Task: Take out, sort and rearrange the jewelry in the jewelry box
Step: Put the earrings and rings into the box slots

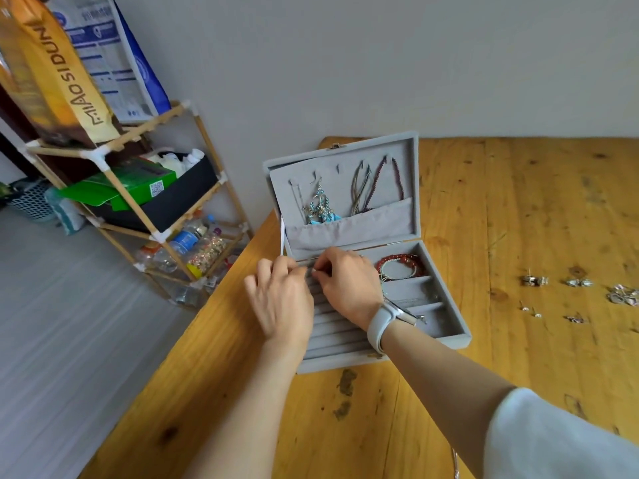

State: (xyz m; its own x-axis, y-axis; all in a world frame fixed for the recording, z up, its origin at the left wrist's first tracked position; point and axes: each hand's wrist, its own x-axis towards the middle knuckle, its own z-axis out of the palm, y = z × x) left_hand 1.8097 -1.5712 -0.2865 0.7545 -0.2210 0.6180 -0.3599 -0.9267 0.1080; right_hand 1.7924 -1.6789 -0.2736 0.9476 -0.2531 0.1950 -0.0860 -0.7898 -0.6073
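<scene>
Hands: left hand (pixel 281 299) and right hand (pixel 347 285) pinched together on a tiny, unidentifiable piece over the ring rolls (pixel 332 326).
Handling: likely light, delicate; best pinched gently.
Beyond grip: red bracelets (pixel 397 266) in jewelry box (pixel 446 337); necklaces (pixel 377 188) hung in lid.

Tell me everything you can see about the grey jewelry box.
The jewelry box is grey and velvet-looking, open on the wooden table, its lid upright by the wall. The lid's hooks hold necklaces and blue earrings above a pocket. The base has ring rolls, where both hands work, and side compartments; one holds red bracelets.
</scene>
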